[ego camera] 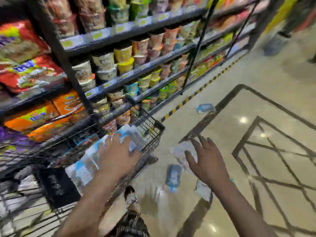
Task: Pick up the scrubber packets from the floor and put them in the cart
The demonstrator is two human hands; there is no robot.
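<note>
1. Scrubber packets in the cart (95, 158) lie piled in blue-and-white plastic wrap inside the black wire cart (153, 124), which stands at the left against the stocked shelves (106, 53).
2. Over that pile the left hand (118, 156) lies flat with its fingers spread wide and straight, pressing or touching the top packets; it grips nothing.
3. Below the cart a patterned shoe (130, 199) stands on the glossy floor (256, 103).
4. Right of the cart, more packets remain on the floor: a blue packet (173, 177) near the shoe, a pale packet (179, 151) just beyond it, and another by the wrist (203, 189).
5. The right hand (206, 159) hovers above these with fingers open and apart, holding nothing.
6. Farther off lies a far packet (205, 107) near the striped floor tape (188, 98).
7. Judging by the look, the packets are light, soft and crinkly, and the slick wrap may slip, so a pinch across an edge or a flat grasp round the middle should serve. Motion blur hides finer detail.
</note>
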